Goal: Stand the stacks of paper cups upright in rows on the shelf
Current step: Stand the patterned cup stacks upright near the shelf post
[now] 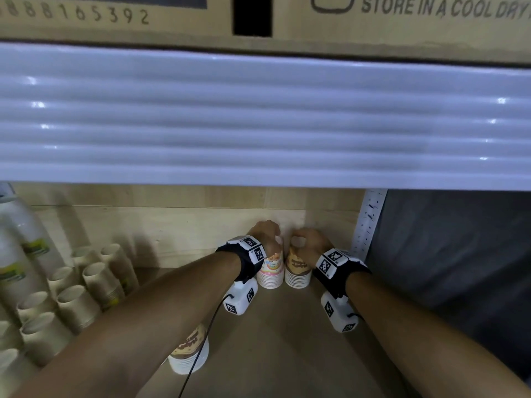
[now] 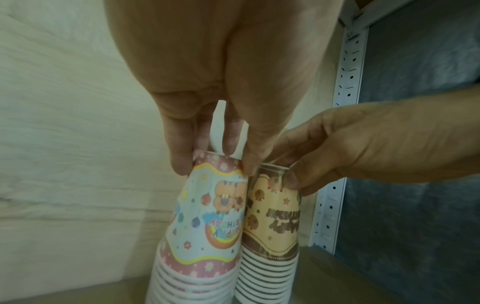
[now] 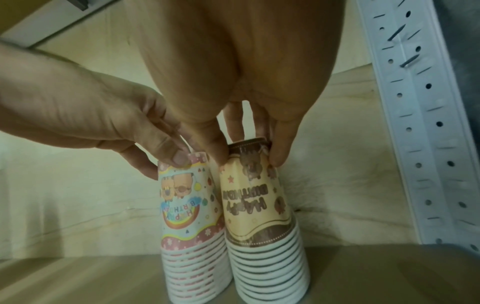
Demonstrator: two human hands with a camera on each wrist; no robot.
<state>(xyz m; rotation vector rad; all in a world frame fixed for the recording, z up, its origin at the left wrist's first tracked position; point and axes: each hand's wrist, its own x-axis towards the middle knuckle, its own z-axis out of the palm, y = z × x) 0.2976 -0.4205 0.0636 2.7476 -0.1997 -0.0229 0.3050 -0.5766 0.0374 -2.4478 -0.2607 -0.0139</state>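
Two stacks of upside-down birthday paper cups stand side by side, touching, at the back right of the shelf [image 1: 275,334]. My left hand [image 1: 265,232] pinches the top of the pink and blue stack [image 1: 270,272] [image 2: 207,222] [image 3: 189,207] with its fingertips [image 2: 182,166]. My right hand [image 1: 309,238] pinches the top of the brown and cream stack [image 1: 298,271] [image 2: 272,218] [image 3: 259,205], its fingertips [image 3: 278,158] around the topmost cup. A third brown stack [image 1: 188,354] stands nearer me, partly hidden under my left forearm.
Several stacks of plain tan cups [image 1: 86,285] and tall wrapped white stacks [image 1: 20,248] fill the shelf's left side. A perforated white upright [image 1: 369,222] [image 3: 420,123] stands just right of the stacks. The upper shelf's white edge [image 1: 258,116] hangs overhead. Bare shelf lies in front.
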